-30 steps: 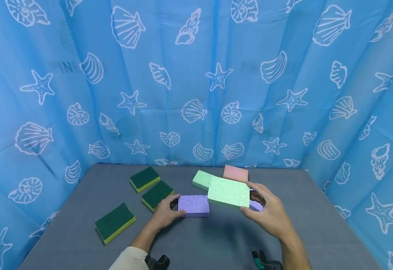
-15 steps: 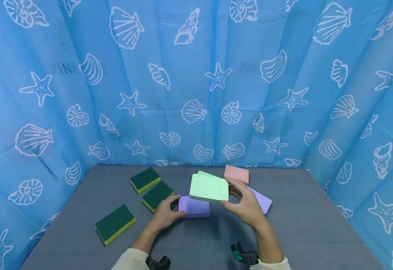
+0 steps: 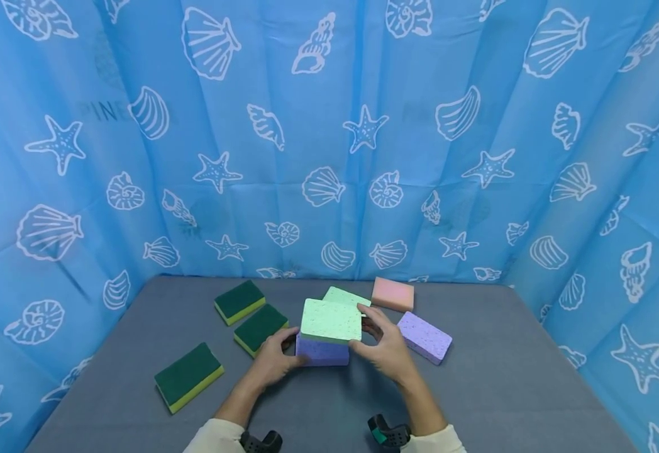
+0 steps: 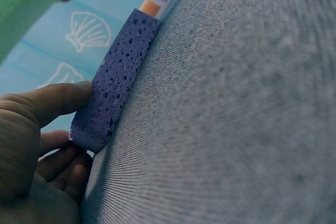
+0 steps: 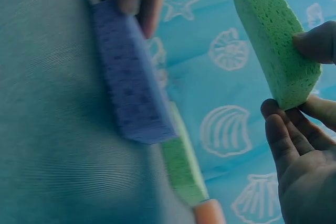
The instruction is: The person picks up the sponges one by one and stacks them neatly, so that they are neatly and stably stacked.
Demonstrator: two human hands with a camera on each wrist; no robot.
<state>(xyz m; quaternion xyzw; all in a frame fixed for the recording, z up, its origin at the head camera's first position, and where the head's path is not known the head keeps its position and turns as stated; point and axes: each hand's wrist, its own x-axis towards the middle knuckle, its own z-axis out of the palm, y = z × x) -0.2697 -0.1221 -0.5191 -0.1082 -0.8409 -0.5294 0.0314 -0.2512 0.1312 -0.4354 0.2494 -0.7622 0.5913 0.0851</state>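
My left hand [image 3: 273, 358] grips the left end of a purple sponge [image 3: 322, 355] lying flat on the grey table. In the left wrist view its thumb presses the long side of the porous purple sponge [image 4: 118, 74], with other fingers behind the end. My right hand [image 3: 386, 349] pinches a light green sponge [image 3: 331, 319] by its right end, thumb in front and fingers behind. That sponge is raised above the purple one and hides much of its top in the head view. The right wrist view shows a gap between the green sponge [image 5: 273, 35] and the purple sponge [image 5: 131, 77] below.
Behind the raised sponge lies another light green sponge [image 3: 348, 296]. A peach sponge [image 3: 393, 294] sits at the back, and a second purple sponge [image 3: 424, 338] lies at right. Three green-and-yellow scrub sponges [image 3: 188, 377] lie at left. A blue shell-print curtain [image 3: 363, 214] borders the table [image 3: 510, 390].
My right hand has carried the light green sponge leftward until it overlaps the held purple sponge, uncovering the second purple sponge at right. The left hand has stayed in place.
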